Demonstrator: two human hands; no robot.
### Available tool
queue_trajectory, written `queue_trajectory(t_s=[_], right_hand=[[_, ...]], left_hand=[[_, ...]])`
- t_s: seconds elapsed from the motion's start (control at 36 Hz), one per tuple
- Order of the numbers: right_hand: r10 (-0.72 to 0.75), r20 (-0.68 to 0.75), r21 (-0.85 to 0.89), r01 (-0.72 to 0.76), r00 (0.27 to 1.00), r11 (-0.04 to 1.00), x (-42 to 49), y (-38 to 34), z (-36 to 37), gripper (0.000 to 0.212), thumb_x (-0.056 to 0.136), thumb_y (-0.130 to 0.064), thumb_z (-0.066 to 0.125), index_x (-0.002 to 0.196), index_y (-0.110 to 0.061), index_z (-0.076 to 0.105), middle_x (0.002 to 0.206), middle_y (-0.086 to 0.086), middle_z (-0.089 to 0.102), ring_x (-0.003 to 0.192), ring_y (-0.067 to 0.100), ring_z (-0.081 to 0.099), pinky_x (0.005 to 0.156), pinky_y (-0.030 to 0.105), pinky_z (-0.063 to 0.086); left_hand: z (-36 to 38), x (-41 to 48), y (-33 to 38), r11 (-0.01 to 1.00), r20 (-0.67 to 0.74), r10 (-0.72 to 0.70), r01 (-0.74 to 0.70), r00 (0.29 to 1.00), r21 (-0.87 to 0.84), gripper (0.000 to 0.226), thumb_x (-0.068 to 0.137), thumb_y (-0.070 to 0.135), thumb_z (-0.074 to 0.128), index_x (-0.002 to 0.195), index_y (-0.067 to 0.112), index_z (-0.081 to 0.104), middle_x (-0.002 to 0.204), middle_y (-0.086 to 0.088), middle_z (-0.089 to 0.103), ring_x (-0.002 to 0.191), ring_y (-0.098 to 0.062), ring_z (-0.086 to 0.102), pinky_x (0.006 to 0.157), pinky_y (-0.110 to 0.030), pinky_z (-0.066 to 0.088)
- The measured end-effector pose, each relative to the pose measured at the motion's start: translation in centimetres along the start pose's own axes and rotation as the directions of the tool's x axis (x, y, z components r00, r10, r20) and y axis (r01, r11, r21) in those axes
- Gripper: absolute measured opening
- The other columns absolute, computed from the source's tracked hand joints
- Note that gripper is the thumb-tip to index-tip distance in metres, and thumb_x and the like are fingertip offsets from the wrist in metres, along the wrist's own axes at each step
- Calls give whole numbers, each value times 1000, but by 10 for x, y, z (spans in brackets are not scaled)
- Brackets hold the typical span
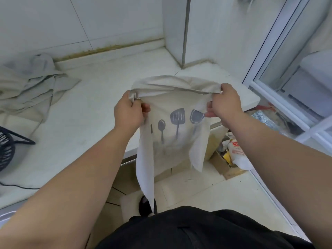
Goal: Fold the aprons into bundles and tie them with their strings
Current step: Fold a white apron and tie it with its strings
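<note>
White tiled walls back a pale stone counter (93, 108) that spreads from nine to twelve o'clock. At ten o'clock a crumpled heap of beige cloth aprons (30, 83) lies on it, and at nine o'clock a black wire basket (7, 146) pokes in. At centre the left hand (128, 112) pinches the top left corner of a beige cloth apron printed with grey kitchen utensils (172, 105). The apron is held in the air over the counter's front edge and hangs floorward. The right hand (224, 105) pinches its top right corner. At four o'clock an open brown cardboard box (222, 166) of packets sits on the floor.
</note>
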State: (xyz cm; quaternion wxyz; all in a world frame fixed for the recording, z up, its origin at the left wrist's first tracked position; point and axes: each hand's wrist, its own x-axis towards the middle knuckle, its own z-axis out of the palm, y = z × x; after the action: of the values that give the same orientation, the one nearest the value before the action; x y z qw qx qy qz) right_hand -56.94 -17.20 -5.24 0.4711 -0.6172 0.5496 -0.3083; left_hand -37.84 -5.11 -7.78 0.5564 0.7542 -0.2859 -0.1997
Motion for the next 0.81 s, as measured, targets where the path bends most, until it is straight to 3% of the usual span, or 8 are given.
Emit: queue_trajectory(t_s=[0.11,0.25,0.33,0.47,0.58,0.64,0.72,0.81], right_hand=[[-17,99,225,-5,995,974,7,-26,7,24,90,-9,36,107,-13,53,86,6,56,61,13,53,57,30,51],[-191,70,114,182,979,977,24,-60,22,36,84,-18,44,117,-12,55,109,6,62,86,16,53,70,26,42],[-282,100,106,272,954,957,33,-77,38,32,95,-20,42,126,-16,48,114,-3,55,101,14,51,84,26,41],[-355,179,135,335,918,933,55,-98,72,34,98,-25,42,132,-25,44,111,-13,49,103,9,48,86,22,37],[-380,204,97,368,902,925,85,-116,103,37,98,-27,42,135,-28,44,115,-15,49,110,10,48,92,23,37],[-405,215,74,399,889,914,103,-132,123,38,98,-26,41,136,-25,44,116,-15,47,107,6,45,84,13,34],[-461,222,60,460,859,886,124,-150,146,36,99,-17,38,134,-19,46,116,-12,48,105,3,44,67,-3,33],[-464,229,18,473,856,881,155,-168,179,38,100,-15,35,136,-21,44,121,-10,50,104,3,42,78,8,31]], left_hand=[[-7,8,19,995,-88,77,-72,993,62,25,92,20,45,78,33,61,88,0,71,93,-23,65,89,-41,52],[-20,28,43,989,-163,132,-119,978,87,36,98,35,46,87,4,60,80,-8,53,69,-16,47,61,-26,38],[-27,46,48,987,-151,143,-130,978,90,30,100,35,42,88,10,54,79,-9,48,57,-9,40,45,-13,32],[-39,82,48,994,-116,99,-93,988,51,26,100,38,40,89,16,49,82,-8,47,61,-10,39,56,-26,32],[-49,122,46,997,-142,66,-59,988,55,25,99,39,39,88,20,50,88,-6,53,79,-17,48,73,-31,40],[-57,151,46,995,-167,72,-60,983,77,23,100,37,38,92,20,51,91,-5,55,83,-18,49,78,-32,43],[-66,185,45,994,-183,78,-63,980,88,25,100,36,37,93,17,52,80,-3,53,78,-18,48,64,-25,39],[-77,225,40,993,-204,61,-39,977,107,31,101,36,38,93,17,61,65,5,46,64,-13,44,46,-11,32]])
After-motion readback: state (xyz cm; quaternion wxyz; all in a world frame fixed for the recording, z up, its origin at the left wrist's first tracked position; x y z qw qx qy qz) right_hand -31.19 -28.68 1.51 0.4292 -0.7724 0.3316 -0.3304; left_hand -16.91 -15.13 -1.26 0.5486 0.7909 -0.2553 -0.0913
